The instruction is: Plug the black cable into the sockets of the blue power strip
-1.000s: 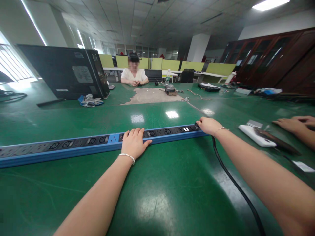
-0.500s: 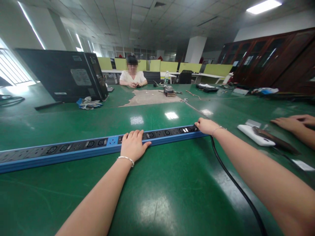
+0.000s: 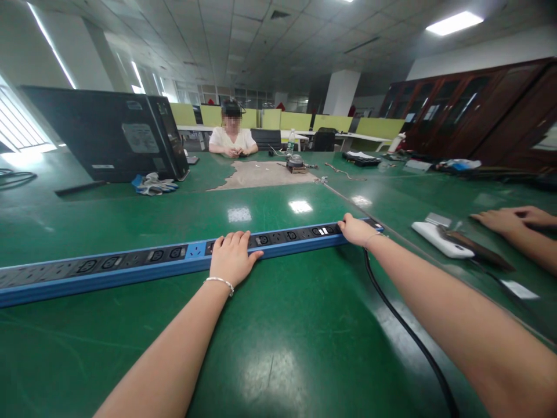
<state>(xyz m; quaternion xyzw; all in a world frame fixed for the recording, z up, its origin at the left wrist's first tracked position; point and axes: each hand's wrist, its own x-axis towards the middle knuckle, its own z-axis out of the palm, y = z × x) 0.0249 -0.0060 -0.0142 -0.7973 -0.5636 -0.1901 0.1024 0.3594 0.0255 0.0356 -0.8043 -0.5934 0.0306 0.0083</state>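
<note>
A long blue power strip with a row of black sockets and one blue socket lies across the green table. My left hand is closed over its middle, fingers on top and thumb along the near side. My right hand is at the strip's right part, its fingers pinched at a socket. A black cable comes out beneath that hand and curves down towards me. The plug at the cable's end is hidden by my right fingers.
A black computer case stands at left, with work gloves beside it. At right are a white device and another person's hands. A person sits opposite, near brown cardboard and a water bottle.
My right hand has shifted slightly left and down along the strip, and the strip's right end now shows past it. My left hand stays in place. The view has turned slightly.
</note>
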